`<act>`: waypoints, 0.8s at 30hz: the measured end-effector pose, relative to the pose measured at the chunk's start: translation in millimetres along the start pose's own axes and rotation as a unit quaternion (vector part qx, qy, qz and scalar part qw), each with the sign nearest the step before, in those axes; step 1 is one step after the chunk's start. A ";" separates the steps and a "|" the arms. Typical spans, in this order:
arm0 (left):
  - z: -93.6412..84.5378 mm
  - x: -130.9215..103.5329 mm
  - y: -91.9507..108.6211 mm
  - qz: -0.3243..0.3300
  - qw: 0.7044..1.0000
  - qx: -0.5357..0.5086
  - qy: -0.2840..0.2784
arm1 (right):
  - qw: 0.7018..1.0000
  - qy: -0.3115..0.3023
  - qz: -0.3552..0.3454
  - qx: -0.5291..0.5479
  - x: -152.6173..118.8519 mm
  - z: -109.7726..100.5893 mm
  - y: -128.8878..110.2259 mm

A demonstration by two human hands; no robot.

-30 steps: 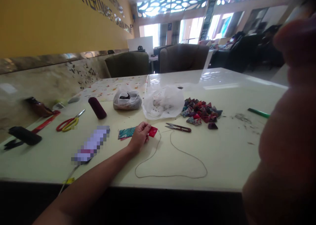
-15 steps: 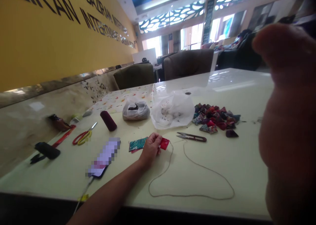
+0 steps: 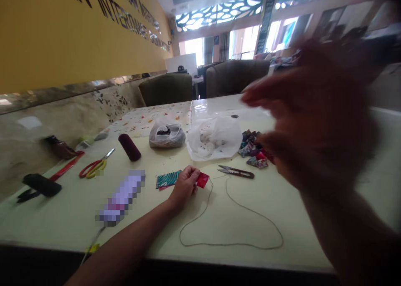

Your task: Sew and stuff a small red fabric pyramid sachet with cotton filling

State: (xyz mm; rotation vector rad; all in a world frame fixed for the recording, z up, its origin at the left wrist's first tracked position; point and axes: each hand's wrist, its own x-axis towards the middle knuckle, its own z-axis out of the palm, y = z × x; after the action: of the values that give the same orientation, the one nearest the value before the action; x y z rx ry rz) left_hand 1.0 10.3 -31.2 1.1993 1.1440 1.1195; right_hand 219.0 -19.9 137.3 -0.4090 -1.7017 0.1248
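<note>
My left hand [image 3: 187, 180] pinches a small red fabric piece [image 3: 202, 180] just above the table. A teal patterned fabric piece [image 3: 167, 180] lies beside it, partly under my fingers, with a bit of red showing below. From the red piece a long thread [image 3: 232, 244] runs in a wide loop over the tabletop, ending near thread snips [image 3: 236, 172]. Close to the camera my right hand [image 3: 316, 114] is raised and blurred, its thumb and fingers apart with nothing visible between them. It hides much of the pile of small fabric pieces [image 3: 247, 148].
Two plastic bags, a greyish one [image 3: 167, 136] and a white one [image 3: 216, 141], stand at the back. On the left are a maroon thread spool [image 3: 129, 147], scissors [image 3: 95, 167], a blurred-out phone [image 3: 122, 198] with cable, and a dark spool [image 3: 42, 185]. Chairs [image 3: 167, 87] stand beyond.
My right hand has come inward from the right edge, now in front of the fabric pile. The left hand keeps its pinch on the red piece. The whole view has shifted slightly.
</note>
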 end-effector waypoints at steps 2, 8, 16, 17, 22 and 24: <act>-0.5 1.1 -1.7 0.005 1.000 -0.007 -0.011 | 0.996 -0.066 0.016 -0.064 -8.1 12.8 31.8; -2.1 0.7 2.5 0.054 0.998 0.043 -0.009 | 0.867 -0.397 0.152 -0.261 -72.4 55.8 142.2; -1.1 1.3 18.6 0.169 0.975 0.133 0.056 | 0.829 -0.484 0.135 -0.247 -103.0 75.4 148.4; 1.6 3.0 21.4 0.175 0.974 0.136 0.051 | 0.833 -0.479 0.135 -0.241 -104.3 75.0 149.7; 21.2 30.9 31.9 0.190 0.969 0.156 -0.028 | 0.865 -0.430 0.147 -0.212 -116.0 70.8 161.7; 26.1 48.7 28.7 0.181 0.974 0.132 -0.046 | 0.876 -0.409 0.156 -0.201 -118.9 69.5 164.9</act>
State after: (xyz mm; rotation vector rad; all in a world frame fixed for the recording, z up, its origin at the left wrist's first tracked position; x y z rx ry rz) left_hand 30.8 57.7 -4.0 1.7004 1.0507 1.1906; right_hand 197.9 103.5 -37.3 -1.0555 -2.4965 0.1986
